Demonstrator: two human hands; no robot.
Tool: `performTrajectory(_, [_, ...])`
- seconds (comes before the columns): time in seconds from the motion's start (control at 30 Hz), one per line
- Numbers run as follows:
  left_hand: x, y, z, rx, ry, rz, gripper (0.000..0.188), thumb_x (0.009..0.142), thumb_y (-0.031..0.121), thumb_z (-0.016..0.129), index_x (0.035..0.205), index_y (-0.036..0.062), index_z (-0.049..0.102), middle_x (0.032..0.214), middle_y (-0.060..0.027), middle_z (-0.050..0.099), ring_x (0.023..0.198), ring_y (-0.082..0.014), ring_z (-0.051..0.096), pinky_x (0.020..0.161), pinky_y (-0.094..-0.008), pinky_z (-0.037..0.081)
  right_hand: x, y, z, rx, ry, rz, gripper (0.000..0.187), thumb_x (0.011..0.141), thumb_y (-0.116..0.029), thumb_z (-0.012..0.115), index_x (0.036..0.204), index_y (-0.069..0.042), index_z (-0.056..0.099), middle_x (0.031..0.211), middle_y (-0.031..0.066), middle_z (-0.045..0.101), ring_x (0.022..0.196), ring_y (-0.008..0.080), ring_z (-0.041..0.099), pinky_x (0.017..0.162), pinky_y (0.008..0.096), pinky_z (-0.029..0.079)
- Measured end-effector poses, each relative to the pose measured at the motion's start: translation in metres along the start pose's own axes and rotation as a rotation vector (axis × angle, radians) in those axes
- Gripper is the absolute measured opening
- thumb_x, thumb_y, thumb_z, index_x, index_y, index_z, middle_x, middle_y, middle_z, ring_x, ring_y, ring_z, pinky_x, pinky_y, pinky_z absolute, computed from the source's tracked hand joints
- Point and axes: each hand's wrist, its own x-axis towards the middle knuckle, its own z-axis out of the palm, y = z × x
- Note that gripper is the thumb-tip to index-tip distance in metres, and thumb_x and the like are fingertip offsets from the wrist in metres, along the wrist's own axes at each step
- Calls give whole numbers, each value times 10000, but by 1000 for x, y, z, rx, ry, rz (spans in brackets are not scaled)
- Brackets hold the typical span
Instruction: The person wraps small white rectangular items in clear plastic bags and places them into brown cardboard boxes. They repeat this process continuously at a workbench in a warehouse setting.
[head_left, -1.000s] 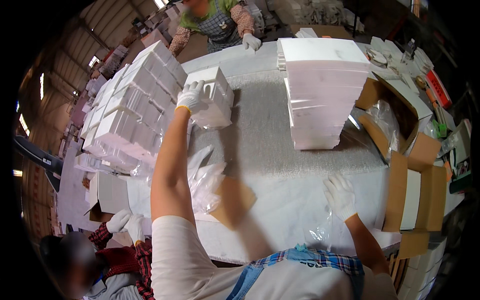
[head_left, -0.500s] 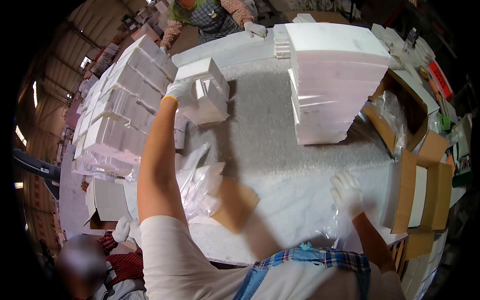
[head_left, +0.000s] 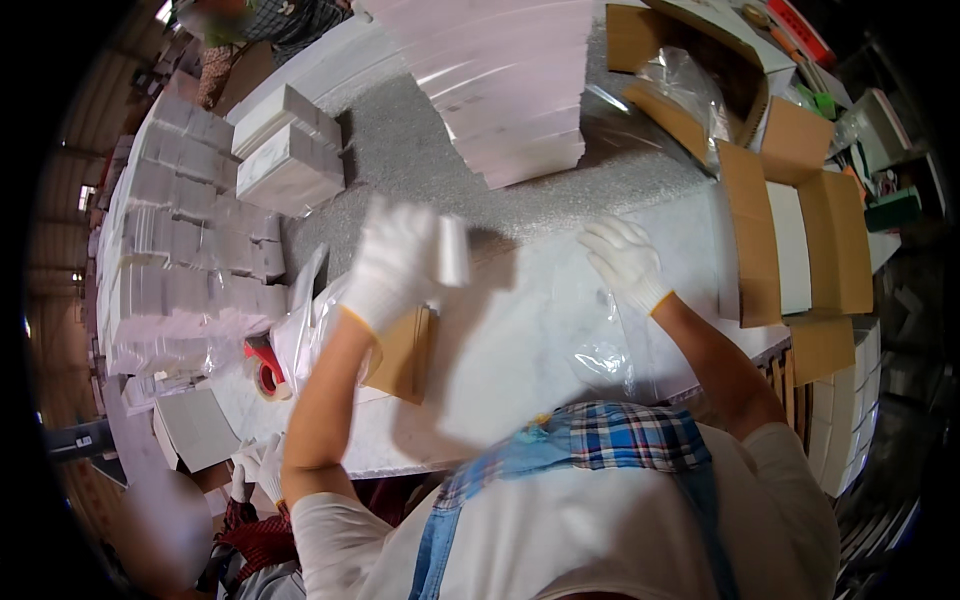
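Note:
My left hand (head_left: pixel 392 250), gloved in white and smeared by motion, is closed on a small white marble tile (head_left: pixel 453 250). It is over the table's middle left, and I cannot tell whether it holds more than one tile. My right hand (head_left: pixel 622 262), also gloved, rests with fingers stretched out at the top end of a clear plastic bag (head_left: pixel 605 350) on the pale marble surface. Beyond my left hand stand two small stacks of white tiles (head_left: pixel 290 165). A tall stack of larger white slabs (head_left: pixel 500 100) rises at the far middle.
Rows of stacked tiles (head_left: pixel 190 240) fill the left side. Nearby are plastic sheets, brown cardboard (head_left: pixel 402 355) and a red tape roll (head_left: pixel 268 370). Open cardboard boxes (head_left: pixel 745 230) stand at the right. One co-worker is at the lower left, another at the far left.
My left hand has come back from the small stacks toward me, carrying a white tile. My right hand stays by the plastic bag. The whole view has shifted.

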Motion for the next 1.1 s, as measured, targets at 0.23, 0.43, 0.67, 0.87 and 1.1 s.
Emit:
performTrajectory(0.23, [23,163,-14,-230,-365,118,777,801,550,773,1298,-14,575,1201,-219,650,1128,-323,661,1073,-453,435,7,17,5,8,-152,52,338,939,-239,649,1266,-183,719,1353,34,663,1324,279,543,1126,448,408])
performTrajectory(0.43, [48,219,13,-346,-259,-19,710,762,441,743,1273,-29,590,1189,-207,667,1037,-311,676,962,-442,455,22,29,-7,-43,-236,200,667,873,-440,725,1466,-189,555,1520,46,535,1459,288,403,1177,449,355])
performTrajectory(0.67, [62,244,37,-289,-233,-5,666,746,341,721,1277,-42,595,1221,-204,661,1049,-319,682,924,-444,459,32,39,-9,-68,-295,336,956,740,-585,789,1527,-134,485,1624,104,405,1542,338,271,1228,487,272])
performTrajectory(0.87, [68,246,29,-284,-338,-48,720,803,361,701,1363,-59,537,1270,-210,645,1086,-324,682,940,-433,453,32,41,-8,-50,-308,348,946,741,-571,800,1518,-125,497,1632,103,396,1546,332,267,1234,480,264])
performTrajectory(1.1, [61,248,36,-253,-297,-99,857,761,471,777,1392,-45,514,1263,-215,634,1108,-321,651,934,-410,453,33,38,-7,-16,-298,405,931,735,-587,800,1491,-119,526,1638,101,388,1547,316,258,1251,466,234])
